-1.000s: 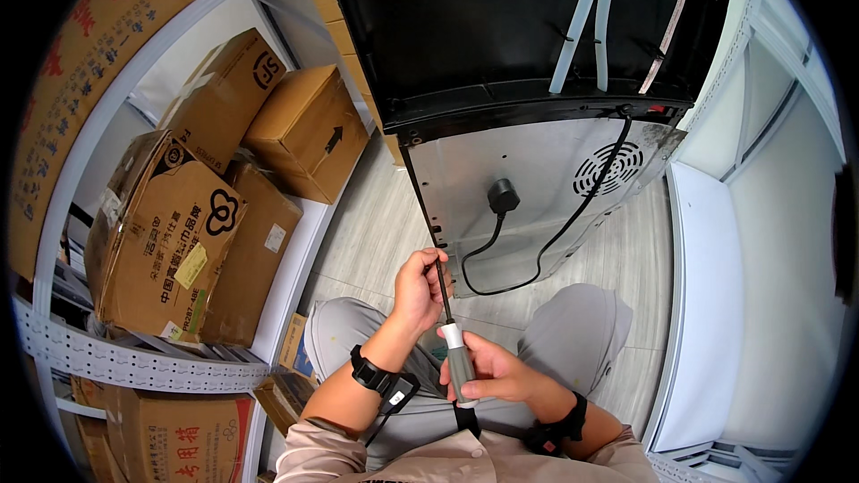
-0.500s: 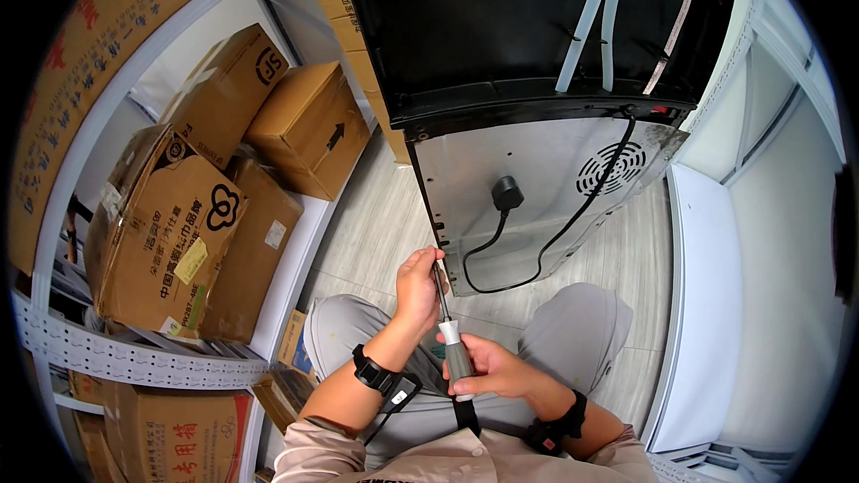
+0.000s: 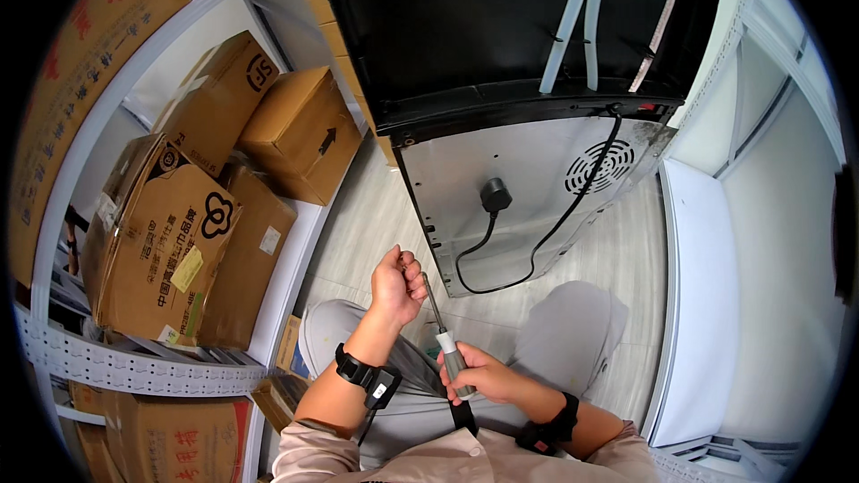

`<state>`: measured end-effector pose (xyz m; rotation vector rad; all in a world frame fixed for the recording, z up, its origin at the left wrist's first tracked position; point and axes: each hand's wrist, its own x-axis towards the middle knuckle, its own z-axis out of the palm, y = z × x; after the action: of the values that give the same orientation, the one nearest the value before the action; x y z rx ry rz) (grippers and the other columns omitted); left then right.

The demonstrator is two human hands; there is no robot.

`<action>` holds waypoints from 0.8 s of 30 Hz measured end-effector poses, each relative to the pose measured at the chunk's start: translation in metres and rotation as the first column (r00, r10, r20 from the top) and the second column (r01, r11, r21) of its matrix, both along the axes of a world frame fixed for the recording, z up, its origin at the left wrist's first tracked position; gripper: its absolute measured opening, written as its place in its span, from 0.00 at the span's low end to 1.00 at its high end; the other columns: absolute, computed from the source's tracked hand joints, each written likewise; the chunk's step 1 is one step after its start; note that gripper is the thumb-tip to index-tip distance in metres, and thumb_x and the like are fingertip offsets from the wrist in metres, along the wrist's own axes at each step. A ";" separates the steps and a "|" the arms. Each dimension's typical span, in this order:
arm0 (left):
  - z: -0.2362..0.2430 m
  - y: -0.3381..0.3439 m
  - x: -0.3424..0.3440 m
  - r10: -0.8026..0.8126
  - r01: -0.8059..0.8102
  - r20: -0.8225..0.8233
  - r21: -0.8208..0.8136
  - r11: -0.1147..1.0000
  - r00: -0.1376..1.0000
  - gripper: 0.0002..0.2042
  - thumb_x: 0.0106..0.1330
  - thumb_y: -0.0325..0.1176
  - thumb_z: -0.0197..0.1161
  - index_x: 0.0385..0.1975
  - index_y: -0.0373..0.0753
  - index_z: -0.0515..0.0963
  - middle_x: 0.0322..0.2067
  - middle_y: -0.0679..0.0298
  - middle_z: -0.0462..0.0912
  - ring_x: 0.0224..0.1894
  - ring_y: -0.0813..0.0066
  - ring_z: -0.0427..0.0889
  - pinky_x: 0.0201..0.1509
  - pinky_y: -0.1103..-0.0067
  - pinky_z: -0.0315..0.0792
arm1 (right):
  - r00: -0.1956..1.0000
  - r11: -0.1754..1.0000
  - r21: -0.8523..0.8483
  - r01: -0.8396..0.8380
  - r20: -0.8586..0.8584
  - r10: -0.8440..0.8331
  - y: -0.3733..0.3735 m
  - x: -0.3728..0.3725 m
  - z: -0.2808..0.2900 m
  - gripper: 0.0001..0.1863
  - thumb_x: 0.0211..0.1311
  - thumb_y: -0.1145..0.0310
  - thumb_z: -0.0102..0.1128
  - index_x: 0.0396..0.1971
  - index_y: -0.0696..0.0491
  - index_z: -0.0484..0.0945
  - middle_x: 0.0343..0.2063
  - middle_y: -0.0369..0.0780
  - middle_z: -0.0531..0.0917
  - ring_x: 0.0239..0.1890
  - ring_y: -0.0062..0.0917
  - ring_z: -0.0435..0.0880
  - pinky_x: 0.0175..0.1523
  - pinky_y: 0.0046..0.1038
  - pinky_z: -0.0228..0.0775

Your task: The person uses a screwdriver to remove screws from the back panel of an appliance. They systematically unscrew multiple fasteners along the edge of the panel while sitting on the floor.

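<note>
A screwdriver [image 3: 454,363] with a grey-and-white handle and a long metal shaft sits in my right hand [image 3: 488,372], which is closed around the handle. The shaft points up and slightly left, its tip beside the curled fingers of my left hand [image 3: 396,288]. Those left fingers are closed and palm-up; whatever they may hold is hidden or too small to make out. Ahead of both hands stands an appliance with a metal lower back panel [image 3: 537,197], its left edge nearest my left hand. A black plug [image 3: 495,194] and its cord [image 3: 535,255] are on that panel.
Cardboard boxes [image 3: 170,250] fill a metal shelf [image 3: 152,368] on the left. The appliance's black upper part [image 3: 510,27] carries pale tubes [image 3: 570,22]. A white shelf unit [image 3: 707,304] stands on the right. My knees [image 3: 573,331] are bent beneath my hands.
My left hand has left the panel's edge and the screwdriver shaft, moving left with its fingers curled. The screwdriver tip has drawn back from the panel, lower and slightly left, still in my right hand.
</note>
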<state>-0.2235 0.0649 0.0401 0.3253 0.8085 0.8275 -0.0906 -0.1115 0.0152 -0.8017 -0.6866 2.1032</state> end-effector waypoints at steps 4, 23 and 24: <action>0.002 -0.002 0.003 -0.065 0.065 0.010 -0.070 0.995 0.998 0.12 0.66 0.38 0.43 0.20 0.45 0.64 0.14 0.71 0.60 0.16 0.80 0.56 0.17 0.83 0.50 | 0.987 0.986 -0.089 0.142 0.093 -0.134 0.000 0.001 -0.009 0.20 0.50 0.80 0.51 0.46 0.58 0.63 0.29 0.42 0.74 0.23 0.27 0.77 0.28 0.29 0.71; -0.018 -0.020 0.004 -0.284 0.304 -0.308 0.018 0.953 0.908 0.11 0.71 0.39 0.52 0.38 0.37 0.72 0.14 0.77 0.58 0.13 0.87 0.54 0.15 0.84 0.48 | 0.950 0.954 -0.091 0.287 0.153 -0.272 0.006 -0.009 -0.021 0.13 0.70 0.64 0.50 0.49 0.52 0.66 0.27 0.37 0.74 0.20 0.22 0.75 0.23 0.24 0.68; -0.017 -0.021 0.006 -0.245 0.268 -0.345 0.021 0.963 0.906 0.10 0.70 0.38 0.52 0.39 0.37 0.72 0.14 0.77 0.58 0.12 0.88 0.53 0.14 0.85 0.48 | 0.951 0.955 -0.086 0.284 0.156 -0.269 0.006 -0.008 -0.022 0.13 0.70 0.64 0.50 0.49 0.52 0.66 0.28 0.37 0.74 0.20 0.22 0.75 0.23 0.24 0.68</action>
<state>-0.2172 0.0440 0.0232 0.6350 1.0353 0.5560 -0.0991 -0.1053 -0.0063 -1.0532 -0.5040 1.8524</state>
